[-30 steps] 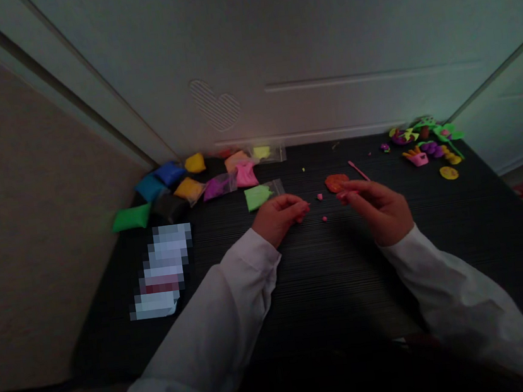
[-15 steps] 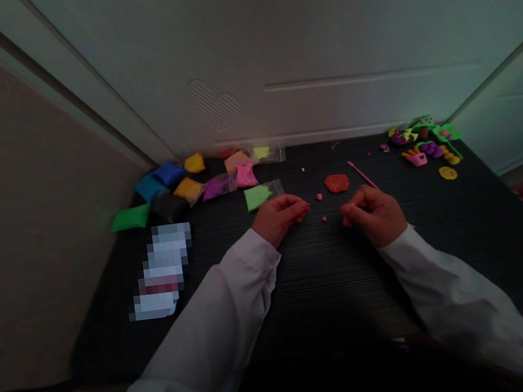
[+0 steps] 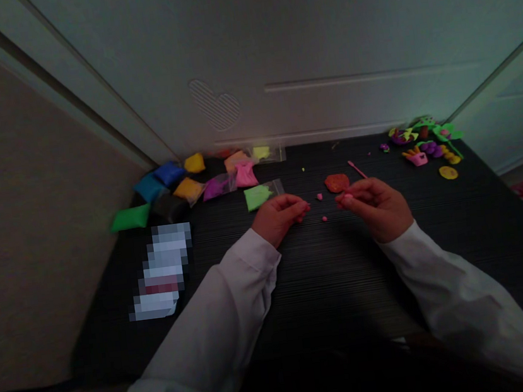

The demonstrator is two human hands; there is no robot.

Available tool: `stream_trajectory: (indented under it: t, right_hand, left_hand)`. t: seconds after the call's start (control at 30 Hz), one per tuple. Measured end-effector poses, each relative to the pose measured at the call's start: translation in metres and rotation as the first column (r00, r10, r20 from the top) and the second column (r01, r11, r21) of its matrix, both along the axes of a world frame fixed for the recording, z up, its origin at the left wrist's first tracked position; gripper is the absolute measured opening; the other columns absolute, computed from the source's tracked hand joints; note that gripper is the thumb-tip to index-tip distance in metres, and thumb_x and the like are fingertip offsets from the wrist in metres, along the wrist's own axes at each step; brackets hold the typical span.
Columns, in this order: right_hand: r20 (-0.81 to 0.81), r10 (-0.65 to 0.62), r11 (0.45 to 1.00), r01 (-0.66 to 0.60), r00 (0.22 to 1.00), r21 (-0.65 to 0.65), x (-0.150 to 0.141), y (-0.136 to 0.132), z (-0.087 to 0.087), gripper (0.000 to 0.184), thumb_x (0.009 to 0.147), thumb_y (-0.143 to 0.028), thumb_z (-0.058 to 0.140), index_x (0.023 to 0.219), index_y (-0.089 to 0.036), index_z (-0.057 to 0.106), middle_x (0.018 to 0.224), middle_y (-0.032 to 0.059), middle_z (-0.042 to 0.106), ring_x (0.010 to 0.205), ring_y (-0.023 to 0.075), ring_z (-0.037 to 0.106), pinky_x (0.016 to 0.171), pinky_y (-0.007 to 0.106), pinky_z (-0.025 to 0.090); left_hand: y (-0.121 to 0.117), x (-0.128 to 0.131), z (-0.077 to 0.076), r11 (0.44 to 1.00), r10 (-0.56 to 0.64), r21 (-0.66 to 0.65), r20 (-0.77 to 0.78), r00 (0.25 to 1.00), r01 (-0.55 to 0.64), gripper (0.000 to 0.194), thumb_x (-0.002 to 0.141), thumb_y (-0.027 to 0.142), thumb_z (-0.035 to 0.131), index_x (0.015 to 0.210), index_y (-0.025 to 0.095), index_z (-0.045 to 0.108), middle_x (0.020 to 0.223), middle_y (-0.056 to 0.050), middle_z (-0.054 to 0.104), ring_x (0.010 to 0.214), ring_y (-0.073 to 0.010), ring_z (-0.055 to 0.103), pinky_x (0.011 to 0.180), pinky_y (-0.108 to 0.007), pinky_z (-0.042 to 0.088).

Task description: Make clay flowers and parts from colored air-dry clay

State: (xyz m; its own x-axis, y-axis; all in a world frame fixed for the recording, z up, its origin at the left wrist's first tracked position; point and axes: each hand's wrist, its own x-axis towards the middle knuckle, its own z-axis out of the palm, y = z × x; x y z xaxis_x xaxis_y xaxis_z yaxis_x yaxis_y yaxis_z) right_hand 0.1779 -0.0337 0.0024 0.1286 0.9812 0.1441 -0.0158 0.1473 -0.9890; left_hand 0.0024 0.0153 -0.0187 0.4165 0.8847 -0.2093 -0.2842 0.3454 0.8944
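My right hand (image 3: 380,208) pinches a small bit of pink clay (image 3: 348,197) between thumb and fingers, just in front of a flat orange-red clay disc (image 3: 337,183). To the left, the fingers of my left hand (image 3: 281,218) are pressed together; what they hold is too small to make out. Two loose pink clay bits, a farther one (image 3: 319,196) and a nearer one (image 3: 325,219), lie on the dark tabletop (image 3: 319,278) between the hands. Behind my right hand a thin pink modelling tool (image 3: 357,169) is partly covered.
Several bags of coloured clay, including a green one (image 3: 131,218) and a light green one (image 3: 261,196), lie at the back left. A blurred-out phone (image 3: 163,271) is nearer on the left. Finished clay figures (image 3: 426,137) and a yellow disc (image 3: 448,172) occupy the back right.
My right hand has risen slightly and turned, its fingertips shifting up and left, so the pink bit shows more. My left hand stays where it was.
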Motion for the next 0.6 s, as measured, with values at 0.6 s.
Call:
stream_trajectory:
  t: [0.6]
  right_hand:
    - [-0.020,0.009,0.999,-0.008,1.000,0.040,0.0038,0.0022,-0.0066,0.013,0.077,-0.031,0.050,0.078,-0.022,0.060,0.067,-0.0017,0.062,0.060,0.0097,0.058,0.059,0.027,0.046]
  left_hand:
    - [-0.0005,0.0000,0.0011,1.000,0.013,-0.013,0.046,0.999,-0.013,0.016,0.055,0.020,0.067,0.063,0.011,0.057,0.061,0.000,0.059,0.053,-0.0062,0.048,0.052,-0.022,0.034]
